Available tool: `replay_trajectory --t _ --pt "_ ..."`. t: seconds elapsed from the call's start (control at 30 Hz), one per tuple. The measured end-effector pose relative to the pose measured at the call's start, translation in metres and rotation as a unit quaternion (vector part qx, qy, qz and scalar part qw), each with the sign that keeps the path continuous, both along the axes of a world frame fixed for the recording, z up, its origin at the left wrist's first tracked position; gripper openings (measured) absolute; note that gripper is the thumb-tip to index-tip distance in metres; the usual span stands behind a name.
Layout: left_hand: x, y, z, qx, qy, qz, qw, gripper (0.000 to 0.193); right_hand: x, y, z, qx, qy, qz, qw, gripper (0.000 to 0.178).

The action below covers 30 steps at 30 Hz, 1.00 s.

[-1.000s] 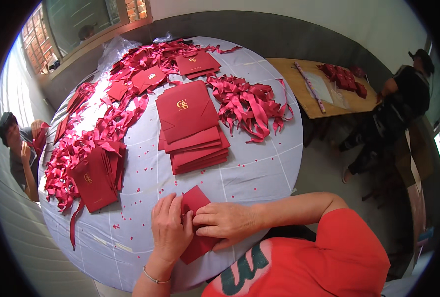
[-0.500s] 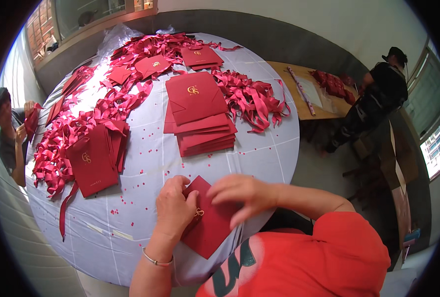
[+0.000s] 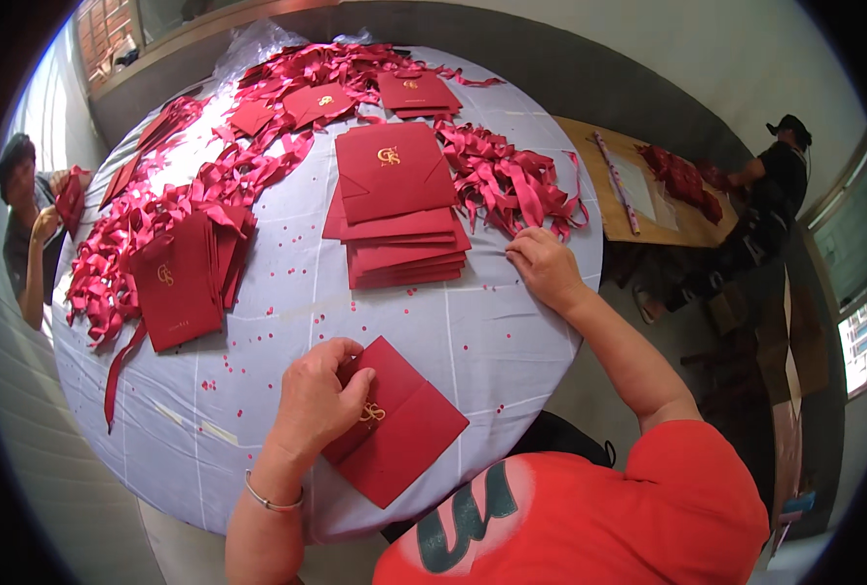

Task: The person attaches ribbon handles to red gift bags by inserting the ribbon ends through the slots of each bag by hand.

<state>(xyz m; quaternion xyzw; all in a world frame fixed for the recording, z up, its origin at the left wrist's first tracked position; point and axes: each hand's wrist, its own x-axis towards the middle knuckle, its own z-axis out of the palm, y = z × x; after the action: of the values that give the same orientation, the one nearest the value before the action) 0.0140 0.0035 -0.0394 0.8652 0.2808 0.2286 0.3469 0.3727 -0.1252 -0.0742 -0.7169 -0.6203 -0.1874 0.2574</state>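
A flat red paper gift bag (image 3: 409, 439) with a gold emblem lies slantwise on the cloth in front of me. My left hand (image 3: 321, 395) grips its upper left edge, thumb on top and fingers curled round it. Stretched out to the right, my right hand (image 3: 548, 268) has its fingers closed at the near edge of a pile of red satin ribbons (image 3: 512, 185). What is between those fingertips is hidden. A stack of the same bags (image 3: 394, 175) stands just left of that pile.
More bags (image 3: 175, 292) lean on a long heap of ribbons (image 3: 107, 278) at left. Small red paper dots are scattered over the white tablecloth (image 3: 287, 361). One person (image 3: 29, 214) handles a red bag at the left edge; another (image 3: 780, 185) stands by a wooden table (image 3: 633, 210).
My right hand has left the bag and moved up and right to the ribbon pile. My left hand still holds the bag, which has shifted slightly left in view.
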Motion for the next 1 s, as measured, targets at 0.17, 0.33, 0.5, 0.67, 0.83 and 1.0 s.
replay_trajectory --t 0.17,0.33,0.5,0.67,0.83,1.0 --pt "-0.004 0.002 0.004 -0.095 -0.001 -0.001 0.995 0.026 0.016 -0.004 0.001 0.019 0.072 0.068 0.995 0.009" --pt "0.002 0.004 0.005 -0.133 0.020 0.003 0.991 0.029 -0.011 -0.006 0.026 0.100 -0.076 0.096 0.987 0.012" --pt "0.000 0.002 0.007 -0.209 0.023 0.000 0.978 0.027 -0.090 -0.013 0.054 -0.007 0.168 0.259 0.951 0.022" --pt "-0.001 0.004 0.011 -0.276 0.038 -0.009 0.960 0.018 -0.135 0.003 0.062 -0.107 0.346 0.329 0.872 0.022" --pt "-0.007 0.013 0.006 -0.385 0.027 -0.040 0.921 0.017 -0.145 0.020 0.056 -0.220 0.461 0.290 0.810 0.010" --pt "-0.009 0.018 0.016 -0.510 0.012 -0.073 0.857 0.019 -0.145 0.029 0.051 -0.202 0.431 0.342 0.810 0.009"
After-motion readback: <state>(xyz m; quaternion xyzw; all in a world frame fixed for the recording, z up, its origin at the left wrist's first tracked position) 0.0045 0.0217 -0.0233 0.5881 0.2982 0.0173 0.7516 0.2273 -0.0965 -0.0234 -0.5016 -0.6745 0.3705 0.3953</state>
